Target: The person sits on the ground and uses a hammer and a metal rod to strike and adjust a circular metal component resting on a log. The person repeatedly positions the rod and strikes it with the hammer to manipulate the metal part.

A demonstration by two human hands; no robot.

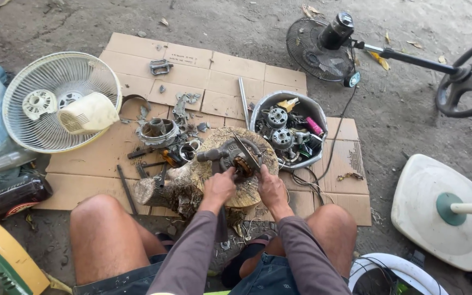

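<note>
A flattened sheet of brown cardboard (214, 71) lies on the bare grey dirt ground (411, 125) — everything else sits around or on it. At its near middle stands a round wooden stump (258, 188); right of the stump, a dented metal bowl of motor parts (259, 112); left, a white wire fan guard (55, 101) overlaps the edge. Scattered metal scraps (162, 134) lie just left of the stump — a grey pedal (160, 66) farther back.
</note>
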